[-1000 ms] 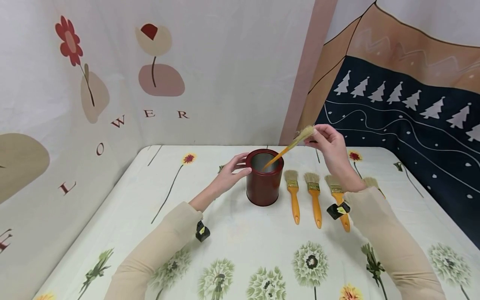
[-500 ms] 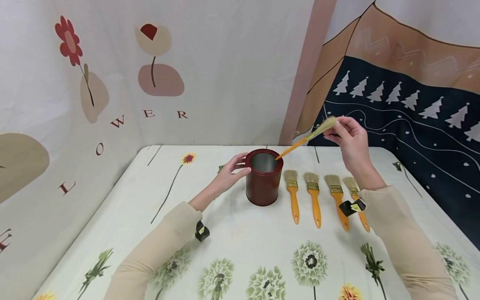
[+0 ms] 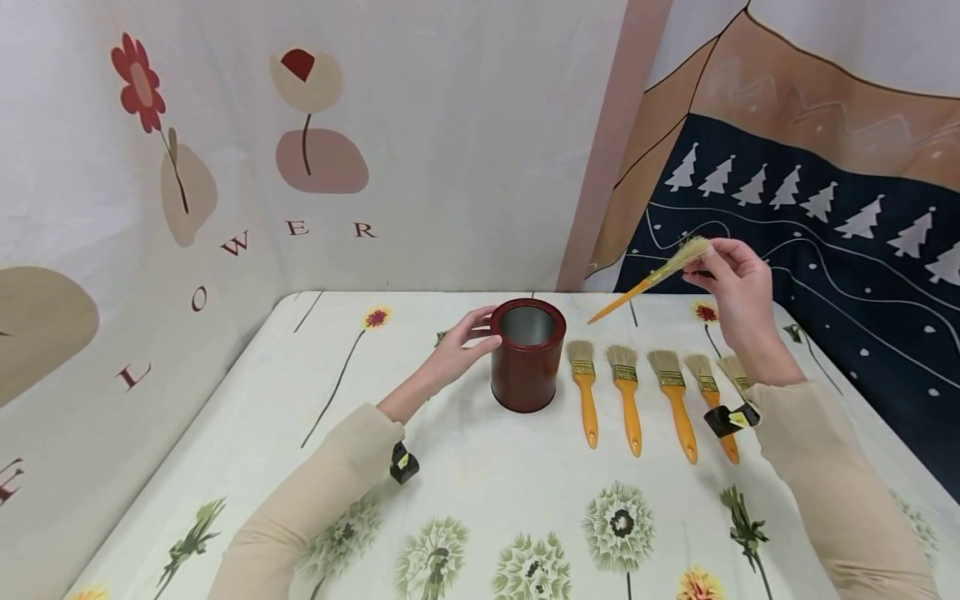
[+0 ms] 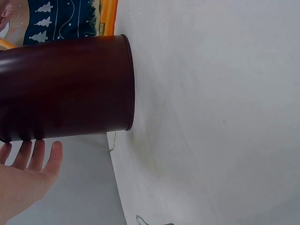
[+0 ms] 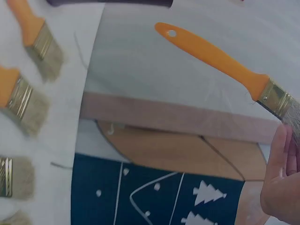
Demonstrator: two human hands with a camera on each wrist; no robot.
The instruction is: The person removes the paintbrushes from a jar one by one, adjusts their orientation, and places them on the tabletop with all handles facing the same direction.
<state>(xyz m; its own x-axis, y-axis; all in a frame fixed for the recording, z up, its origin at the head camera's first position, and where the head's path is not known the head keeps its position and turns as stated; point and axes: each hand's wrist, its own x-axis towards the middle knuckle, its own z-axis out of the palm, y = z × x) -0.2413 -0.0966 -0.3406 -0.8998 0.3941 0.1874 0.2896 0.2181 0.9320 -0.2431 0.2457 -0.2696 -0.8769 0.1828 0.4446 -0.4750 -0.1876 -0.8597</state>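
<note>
A dark red paint can (image 3: 523, 375) stands upright and open at the top, its grey inside bare as far as it shows. My left hand (image 3: 459, 342) rests fairly straight fingertips against the can's left side near the rim; in the left wrist view the fingers (image 4: 35, 154) touch its wall. My right hand (image 3: 738, 287) pinches a paintbrush (image 3: 637, 287) by its bristles, above the table's back right. Its orange handle slants down to the left, its tip apart from the can. In the right wrist view the metal ferrule (image 5: 274, 98) shows beside the fingers.
Several paintbrushes lie in a row right of the can, bristles toward the back, among them a left-end brush (image 3: 586, 392) and a wider brush (image 3: 675, 404). The rightmost is partly behind my right forearm. A flowered cloth (image 3: 480, 500) covers the table; printed curtains (image 3: 465, 167) hang behind it.
My right hand has moved right with the paintbrush, whose handle tip has come out of the can and away from its rim. The left hand and can stay put.
</note>
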